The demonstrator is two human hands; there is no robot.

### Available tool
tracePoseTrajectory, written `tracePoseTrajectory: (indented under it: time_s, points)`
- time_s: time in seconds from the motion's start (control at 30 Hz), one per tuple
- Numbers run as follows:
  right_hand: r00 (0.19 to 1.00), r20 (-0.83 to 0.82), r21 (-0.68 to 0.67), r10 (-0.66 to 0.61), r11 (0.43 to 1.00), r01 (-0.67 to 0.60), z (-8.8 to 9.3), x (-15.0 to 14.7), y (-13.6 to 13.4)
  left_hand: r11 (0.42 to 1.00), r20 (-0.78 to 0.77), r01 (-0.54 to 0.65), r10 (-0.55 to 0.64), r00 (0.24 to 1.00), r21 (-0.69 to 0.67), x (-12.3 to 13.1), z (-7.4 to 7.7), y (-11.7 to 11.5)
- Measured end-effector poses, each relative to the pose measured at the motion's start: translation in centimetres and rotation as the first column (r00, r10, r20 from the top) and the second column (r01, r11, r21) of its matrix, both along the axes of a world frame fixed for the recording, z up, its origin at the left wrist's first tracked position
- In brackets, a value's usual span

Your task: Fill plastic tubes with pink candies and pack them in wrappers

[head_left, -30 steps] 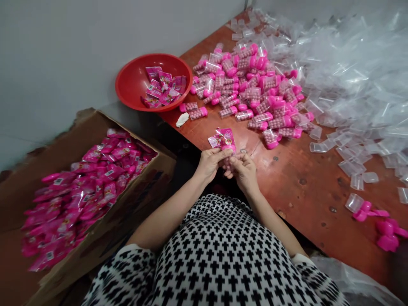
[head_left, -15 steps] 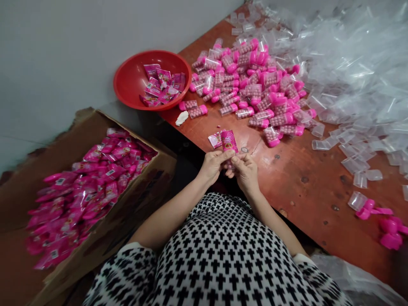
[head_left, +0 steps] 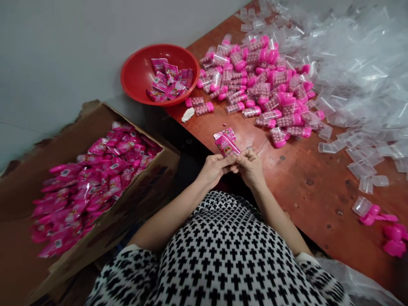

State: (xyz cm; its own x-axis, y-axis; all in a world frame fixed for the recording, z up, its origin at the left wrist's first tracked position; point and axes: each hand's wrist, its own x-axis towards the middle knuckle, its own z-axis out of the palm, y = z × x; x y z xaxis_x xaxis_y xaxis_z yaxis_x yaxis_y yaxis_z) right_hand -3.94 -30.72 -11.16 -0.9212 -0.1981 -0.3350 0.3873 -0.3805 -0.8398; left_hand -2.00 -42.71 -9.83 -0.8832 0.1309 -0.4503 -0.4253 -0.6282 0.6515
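Close together at the table's near edge, my left hand (head_left: 216, 168) and my right hand (head_left: 251, 169) both pinch the lower end of a pink printed packet (head_left: 227, 145). The packet tilts up to the left, and its lower end is hidden by my fingers. Just behind it on the table lies another small pink packet (head_left: 231, 133), partly covered. A tiny pink bit (head_left: 224, 125) rests beyond that.
A red bowl (head_left: 137, 78) holding pink packets sits at the back left. Behind my hands are many bead-filled bottles (head_left: 235, 107), with clear containers (head_left: 363, 146) heaped to the right. A cardboard box (head_left: 172, 155) of pink packages stands left. Pink caps (head_left: 395, 240) lie far right.
The held packet has tilted to the left and now overlaps the small packet behind it. My hands have drawn closer around its lower end. The whole view has shifted slightly.
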Motion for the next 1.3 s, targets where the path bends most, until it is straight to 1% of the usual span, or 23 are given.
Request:
tracePoseTrajectory:
  time_s: [0.07,0.1,0.17,0.2,0.23,0.27,0.3,0.37,0.43,0.47,0.5,0.53,0.6,0.63,0.7,0.77,0.87,0.93,1.0,1.07,1.17,1.23,1.3]
  points:
    - [0.993,-0.004,0.034,0.121,0.992,-0.121,0.4,-0.3,-0.8,0.999,-0.037,0.047,-0.048,0.998,-0.026,0.8,0.3,-1.6]
    - [0.982,-0.018,0.055,0.190,0.980,-0.189,0.7,-0.4,-1.3,0.999,-0.052,0.018,-0.020,0.998,-0.043,1.3,0.6,-2.7]
    - [0.951,-0.050,0.095,0.305,0.949,-0.300,1.1,-0.3,-2.1,0.978,-0.098,-0.197,0.190,0.977,-0.072,2.4,1.2,-5.5]
    - [0.940,-0.063,0.113,0.335,0.938,-0.327,1.2,-0.2,-2.4,0.932,-0.129,-0.351,0.339,0.932,-0.086,2.9,1.4,-7.0]
    - [0.936,-0.071,0.130,0.346,0.933,-0.335,1.3,-0.2,-2.7,0.858,-0.162,-0.505,0.486,0.858,-0.099,3.3,1.4,-8.6]
    - [0.939,-0.073,0.148,0.337,0.934,-0.324,1.2,-0.1,-2.8,0.768,-0.195,-0.629,0.603,0.773,-0.120,3.5,1.4,-10.1]
    - [0.946,-0.070,0.168,0.317,0.938,-0.302,1.1,-0.1,-2.8,0.698,-0.217,-0.700,0.667,0.713,-0.153,3.3,1.1,-11.4]
    - [0.960,-0.058,0.205,0.275,0.944,-0.258,0.8,-0.1,-2.6,0.633,-0.279,-0.729,0.674,0.684,-0.261,2.0,0.1,-13.3]
    - [0.966,-0.047,0.234,0.253,0.943,-0.235,0.5,-0.1,-2.4,0.585,-0.377,-0.653,0.535,0.756,-0.481,-0.9,-1.2,-14.1]
    - [0.967,-0.045,0.247,0.250,0.941,-0.231,0.3,0.0,-2.2,0.488,-0.430,-0.602,0.425,0.797,-0.633,-2.6,-1.8,-14.2]
    - [0.967,-0.042,0.260,0.252,0.937,-0.233,0.3,0.2,-2.1,0.348,-0.449,-0.517,0.261,0.855,-0.782,-4.5,-2.4,-14.0]
    - [0.966,-0.039,0.271,0.255,0.933,-0.236,0.2,0.4,-1.9,0.178,-0.421,-0.437,0.120,0.899,-0.882,-6.4,-2.8,-13.8]
    - [0.966,-0.033,0.285,0.255,0.929,-0.235,0.1,0.8,-1.6,-0.101,-0.296,-0.297,-0.026,0.955,-0.949,-9.5,-3.5,-13.1]
    - [0.968,-0.032,0.288,0.250,0.929,-0.230,0.1,1.0,-1.5,-0.197,-0.240,-0.243,-0.039,0.970,-0.950,-10.7,-3.7,-12.7]
    - [0.972,-0.027,0.294,0.235,0.931,-0.217,0.0,1.3,-1.1,-0.298,-0.180,-0.174,-0.006,0.984,-0.939,-12.1,-4.1,-12.3]
    - [0.975,-0.020,0.299,0.221,0.932,-0.205,0.0,1.4,-0.7,-0.335,-0.173,-0.158,0.017,0.985,-0.929,-12.6,-4.4,-12.3]
    - [0.976,-0.017,0.309,0.216,0.930,-0.200,0.2,1.4,-0.1,-0.349,-0.163,-0.156,-0.008,0.987,-0.924,-12.3,-4.5,-12.6]
    - [0.976,-0.018,0.313,0.218,0.928,-0.202,0.3,1.4,0.3,-0.356,-0.166,-0.165,-0.028,0.986,-0.920,-11.4,-4.3,-12.5]
    - [0.977,-0.019,0.313,0.214,0.929,-0.197,0.3,1.4,0.7,-0.353,-0.223,-0.238,-0.082,0.971,-0.905,-10.0,-4.2,-11.5]
    - [0.980,-0.024,0.309,0.198,0.934,-0.181,0.4,1.5,1.1,-0.302,-0.304,-0.357,-0.207,0.930,-0.884,-8.2,-4.4,-9.7]
    - [0.983,-0.036,0.303,0.178,0.940,-0.159,0.4,1.5,1.5,-0.145,-0.348,-0.437,-0.413,0.842,-0.887,-6.2,-5.1,-6.4]
    - [0.981,-0.043,0.303,0.189,0.938,-0.167,0.5,1.5,1.7,-0.078,-0.352,-0.428,-0.447,0.822,-0.901,-5.7,-5.7,-4.9]
    - [0.977,-0.052,0.304,0.205,0.936,-0.180,0.6,1.4,1.9,-0.049,-0.365,-0.420,-0.413,0.835,-0.906,-5.7,-6.2,-4.2]
